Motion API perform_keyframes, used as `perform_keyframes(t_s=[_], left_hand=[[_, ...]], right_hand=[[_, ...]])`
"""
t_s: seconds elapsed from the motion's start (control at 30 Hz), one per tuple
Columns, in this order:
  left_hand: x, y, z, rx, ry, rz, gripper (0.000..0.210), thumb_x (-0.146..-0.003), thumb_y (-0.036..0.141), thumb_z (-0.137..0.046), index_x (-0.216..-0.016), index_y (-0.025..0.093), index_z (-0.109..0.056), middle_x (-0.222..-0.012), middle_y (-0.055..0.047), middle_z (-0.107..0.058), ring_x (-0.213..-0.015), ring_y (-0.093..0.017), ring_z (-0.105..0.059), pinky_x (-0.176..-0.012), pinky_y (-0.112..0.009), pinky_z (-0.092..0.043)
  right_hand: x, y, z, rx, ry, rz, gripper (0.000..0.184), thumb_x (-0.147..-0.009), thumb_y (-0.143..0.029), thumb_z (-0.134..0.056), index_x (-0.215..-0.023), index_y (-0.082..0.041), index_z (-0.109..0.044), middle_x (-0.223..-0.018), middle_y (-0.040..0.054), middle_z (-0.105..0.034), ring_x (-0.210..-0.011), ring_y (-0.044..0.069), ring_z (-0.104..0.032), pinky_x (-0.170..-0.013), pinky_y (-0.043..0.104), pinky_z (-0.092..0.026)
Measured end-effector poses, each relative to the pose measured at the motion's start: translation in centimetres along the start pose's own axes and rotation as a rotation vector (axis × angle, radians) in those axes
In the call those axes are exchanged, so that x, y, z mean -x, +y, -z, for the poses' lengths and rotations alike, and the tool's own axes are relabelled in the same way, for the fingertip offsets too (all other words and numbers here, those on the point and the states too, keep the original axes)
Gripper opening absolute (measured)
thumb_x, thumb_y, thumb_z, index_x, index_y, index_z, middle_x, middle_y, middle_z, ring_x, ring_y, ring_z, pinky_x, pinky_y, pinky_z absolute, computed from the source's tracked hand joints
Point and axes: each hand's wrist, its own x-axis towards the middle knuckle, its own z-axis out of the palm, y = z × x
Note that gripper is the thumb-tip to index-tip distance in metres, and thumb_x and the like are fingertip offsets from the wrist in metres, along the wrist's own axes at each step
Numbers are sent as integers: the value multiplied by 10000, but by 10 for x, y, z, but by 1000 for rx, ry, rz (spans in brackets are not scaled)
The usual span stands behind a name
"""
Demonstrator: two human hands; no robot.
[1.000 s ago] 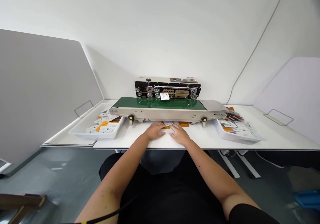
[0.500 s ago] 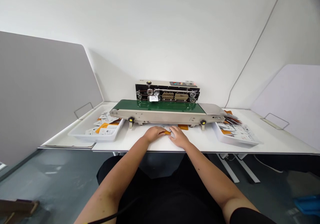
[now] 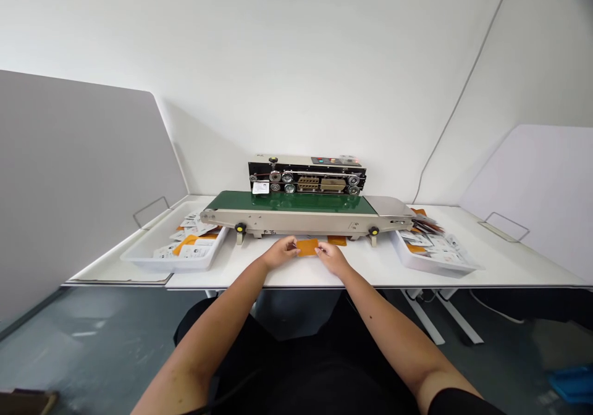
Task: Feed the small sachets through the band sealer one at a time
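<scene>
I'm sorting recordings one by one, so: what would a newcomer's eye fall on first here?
Probably the long machine with its green belt, standing across the middle of the white table. In front of it, the left hand and right hand hold an orange packet between them. A left tub and a right tub, both full of packets, flank the machine.

Bright, even light fills the white wall (image 3: 296, 63), dimming toward the upper right. A soft shadow falls on it beside the left partition (image 3: 83, 186). The green belt (image 3: 291, 202) shows glossy reflections; pale glare streaks the grey floor (image 3: 111, 341) at left. Wide-angle distortion stretches both sides; the blue object (image 3: 572, 384) at near right seems blurred.
</scene>
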Motion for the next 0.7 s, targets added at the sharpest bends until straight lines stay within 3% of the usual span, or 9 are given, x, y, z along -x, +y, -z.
perform_keyframes(t_s=[0.1,0.2,0.33,0.43,0.57,0.7], left_hand=[[3,6,-1,-9,-140,15,451,-742,501,-801,-931,162,-571,-852,-11,-640,-785,-149,-602,-732,-264,-473],[7,13,0,3,-166,9,539,-782,517,-769,-1136,159,-579,-826,-2,-613,-729,-132,-567,-679,-244,-445],[9,18,1,-1,-193,32,672,-776,525,-774,-1294,171,-533,-721,45,-547,-637,-104,-492,-610,-220,-382],[9,18,1,-5,-225,47,646,-773,527,-774,-1267,174,-552,-703,50,-557,-612,-99,-484,-603,-221,-383],[9,16,0,-18,-222,68,546,-778,534,-762,-1138,163,-587,-654,53,-577,-586,-102,-510,-605,-225,-400],[8,14,0,-11,-244,90,613,-753,527,-785,-1200,174,-558,-673,49,-614,-613,-117,-562,-636,-238,-429]], right_hand=[[2,4,0,-201,-5,-69,323,-916,-432,-476,-993,-204,-693,-824,23,-680,-735,189,-623,-733,319,-512],[3,5,-1,-219,-81,-102,324,-880,-426,-528,-996,-195,-724,-765,14,-675,-668,182,-611,-693,318,-509],[2,7,-2,-189,-145,-108,335,-858,-417,-580,-1051,-209,-757,-921,49,-738,-851,228,-673,-841,380,-528],[1,11,-2,-239,-159,-117,350,-844,-434,-616,-1075,-217,-765,-1054,72,-747,-990,257,-681,-944,424,-511],[-1,15,-2,-305,-159,-148,356,-818,-456,-662,-1053,-212,-771,-1086,83,-745,-1017,268,-683,-978,446,-501],[-1,16,-2,-326,-166,-163,364,-816,-466,-660,-1053,-208,-760,-1080,77,-743,-1013,260,-681,-962,425,-506]])
